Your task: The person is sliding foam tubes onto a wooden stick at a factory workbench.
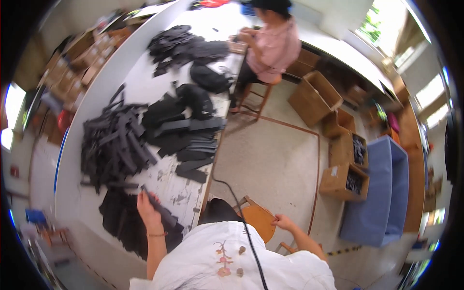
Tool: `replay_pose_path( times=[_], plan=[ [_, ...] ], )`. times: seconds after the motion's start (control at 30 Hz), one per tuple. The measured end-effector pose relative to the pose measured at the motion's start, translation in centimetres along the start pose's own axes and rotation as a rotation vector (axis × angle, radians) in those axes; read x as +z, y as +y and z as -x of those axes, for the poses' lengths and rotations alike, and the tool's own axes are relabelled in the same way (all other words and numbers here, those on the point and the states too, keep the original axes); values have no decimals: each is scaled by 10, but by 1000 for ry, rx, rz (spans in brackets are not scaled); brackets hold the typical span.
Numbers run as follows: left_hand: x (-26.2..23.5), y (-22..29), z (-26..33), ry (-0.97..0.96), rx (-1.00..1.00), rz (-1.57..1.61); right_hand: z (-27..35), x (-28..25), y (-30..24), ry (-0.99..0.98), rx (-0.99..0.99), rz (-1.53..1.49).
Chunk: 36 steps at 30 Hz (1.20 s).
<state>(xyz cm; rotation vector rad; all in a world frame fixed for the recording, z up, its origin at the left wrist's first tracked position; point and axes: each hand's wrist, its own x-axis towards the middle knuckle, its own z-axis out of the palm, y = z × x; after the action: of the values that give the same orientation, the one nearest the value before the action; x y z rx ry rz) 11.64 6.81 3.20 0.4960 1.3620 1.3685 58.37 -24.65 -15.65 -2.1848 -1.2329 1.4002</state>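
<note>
My left hand (148, 211) is over the near end of the white table, closed on a dark grey strip (162, 209). Beneath it lies a heap of black pieces (121, 217). Just beyond is a big tangled pile of dark grey strips (116, 142). Down by my right side, my right hand (284, 222) is closed at the edge of a round-edged wooden stool (258, 223).
Stacked black pieces (169, 113) and a far dark pile (179, 46) cover the white table (174, 193). A person in pink (279, 46) sits at its far right side. Cardboard boxes (336, 181) and a blue bin (369, 193) stand right. A black cable (241, 208) hangs before me.
</note>
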Motion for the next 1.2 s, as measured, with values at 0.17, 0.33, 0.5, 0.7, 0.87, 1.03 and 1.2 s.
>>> replay_pose_path(
  times=[0.17,0.33,0.5,0.7,0.87,1.03,1.2],
  plan=[
    [18,20,13,-20,133,-15,-8,19,-268,-88,-405,38],
    [21,33,23,-67,176,-77,-49,83,-395,-177,-721,-320],
    [-12,5,29,-111,249,-244,-54,123,-487,-274,-635,-537],
    [-49,9,65,-128,-23,-121,-92,142,-526,-531,-566,-520],
    [-79,14,70,-84,-79,-48,-108,175,-611,-500,-791,-380],
    [-124,22,67,178,5,-162,-152,205,-760,-412,-846,-563],
    [-178,59,7,498,498,-715,-210,228,-805,-133,-1070,-248]
  ],
)
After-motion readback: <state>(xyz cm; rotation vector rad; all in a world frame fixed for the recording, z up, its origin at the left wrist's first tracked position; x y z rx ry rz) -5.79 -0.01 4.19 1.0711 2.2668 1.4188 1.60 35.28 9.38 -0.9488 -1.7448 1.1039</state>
